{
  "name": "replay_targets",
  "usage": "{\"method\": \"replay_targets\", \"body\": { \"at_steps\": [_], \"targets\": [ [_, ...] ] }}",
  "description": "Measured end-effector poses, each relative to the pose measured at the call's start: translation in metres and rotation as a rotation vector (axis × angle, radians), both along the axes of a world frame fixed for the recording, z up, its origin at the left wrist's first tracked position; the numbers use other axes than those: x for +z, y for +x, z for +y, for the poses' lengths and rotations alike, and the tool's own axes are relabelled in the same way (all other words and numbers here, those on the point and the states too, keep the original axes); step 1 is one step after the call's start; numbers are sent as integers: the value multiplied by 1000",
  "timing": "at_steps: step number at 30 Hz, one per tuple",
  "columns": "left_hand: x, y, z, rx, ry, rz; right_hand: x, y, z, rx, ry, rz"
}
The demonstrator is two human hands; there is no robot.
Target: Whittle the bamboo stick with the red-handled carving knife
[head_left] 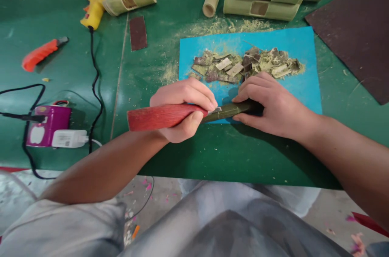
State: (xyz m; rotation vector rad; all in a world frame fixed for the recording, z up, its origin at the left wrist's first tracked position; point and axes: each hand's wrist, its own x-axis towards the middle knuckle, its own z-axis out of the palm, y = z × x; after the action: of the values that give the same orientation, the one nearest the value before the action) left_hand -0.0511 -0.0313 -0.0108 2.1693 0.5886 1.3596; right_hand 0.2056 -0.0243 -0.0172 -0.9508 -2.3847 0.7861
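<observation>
A red-handled knife [164, 117] is held in the left hand [184, 103], pinched between thumb and fingers near the neck, with its short blade [216, 109] pointed toward three o'clock. A bamboo piece [225, 113] is pinched between the thumb and fingers of the right hand [270, 105], near the six o'clock edge of the blue sheet [308, 87].

A cut to the right fingers could be caused by a slip along the curved skin, since they are placed ahead of the tip. The piece could also be rolled under the blade by a loosened pinch, and the pile of scraps [232, 66] at twelve o'clock from it could be scattered by a knock.

The bamboo is slim and dull green, marked with thin pale lines on top; its three o'clock end is lost in shadow. Whether the bamboo is touched by the blade cannot be told for certain.
</observation>
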Motion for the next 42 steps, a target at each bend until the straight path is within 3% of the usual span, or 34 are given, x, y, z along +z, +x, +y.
{"method": "replay_targets", "body": {
  "at_steps": [10, 21, 37, 42],
  "targets": [
    [-1, 0, 0, -36, -42, -36, 0, -1, 0, -2, -2, 7],
    [4, -1, -1, -18, -10, 61, -2, 0, -1, -4, 25, -2],
    [3, 4, 2, -120, -36, 129, 1, -2, 0, 0, -12, 2],
    [3, 4, 3, -99, -27, 170, 0, -2, -1, 1, 1, 3]
  ]
}}
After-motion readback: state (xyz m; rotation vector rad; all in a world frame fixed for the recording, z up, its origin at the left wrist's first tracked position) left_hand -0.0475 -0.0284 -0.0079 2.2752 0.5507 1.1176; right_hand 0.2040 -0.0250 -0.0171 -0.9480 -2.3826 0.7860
